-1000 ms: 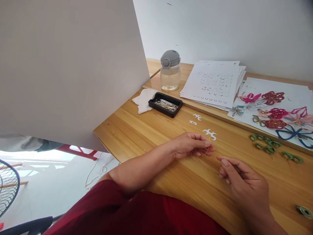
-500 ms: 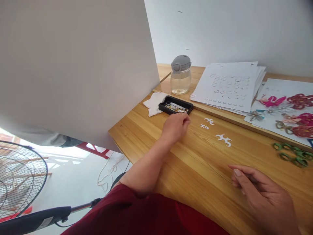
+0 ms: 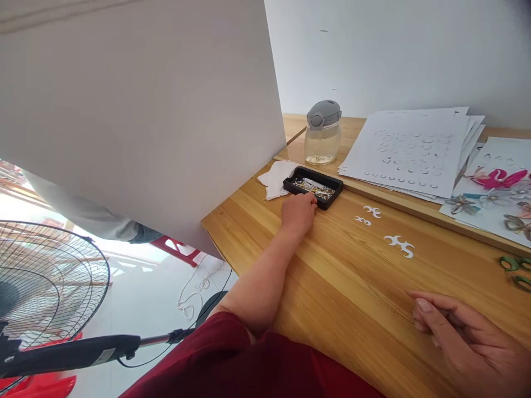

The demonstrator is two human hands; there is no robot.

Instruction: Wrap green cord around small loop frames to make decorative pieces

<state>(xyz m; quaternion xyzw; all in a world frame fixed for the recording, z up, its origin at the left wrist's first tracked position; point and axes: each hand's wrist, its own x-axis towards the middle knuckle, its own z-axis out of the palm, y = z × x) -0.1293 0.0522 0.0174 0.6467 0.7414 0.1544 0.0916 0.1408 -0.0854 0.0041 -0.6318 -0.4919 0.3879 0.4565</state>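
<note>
My left hand (image 3: pixel 297 213) reaches forward to the near edge of a small black tray (image 3: pixel 337 192) filled with tiny coloured beads. Its fingers are curled against the tray's rim, and what they hold is hidden. My right hand (image 3: pixel 464 337) rests on the wooden table (image 3: pixel 352 287) at the lower right. Its fingers are drawn together under the thumb, and anything between them is too small to see. Three white paper cutouts (image 3: pixel 399 245) lie on the wood between my two hands.
A clear bottle with a grey lid (image 3: pixel 323 132) stands behind the tray, with a crumpled white tissue (image 3: pixel 276 177) to its left. A stack of punched white sheets (image 3: pixel 415 149), paper flowers (image 3: pixel 493 188) and green rings (image 3: pixel 514 265) lie to the right. A white board (image 3: pixel 145 110) stands on the left, above a floor fan (image 3: pixel 45 282).
My left hand left the spot near my right hand and moved forward-left to the bead tray. My right hand stayed on the table. The view swung left.
</note>
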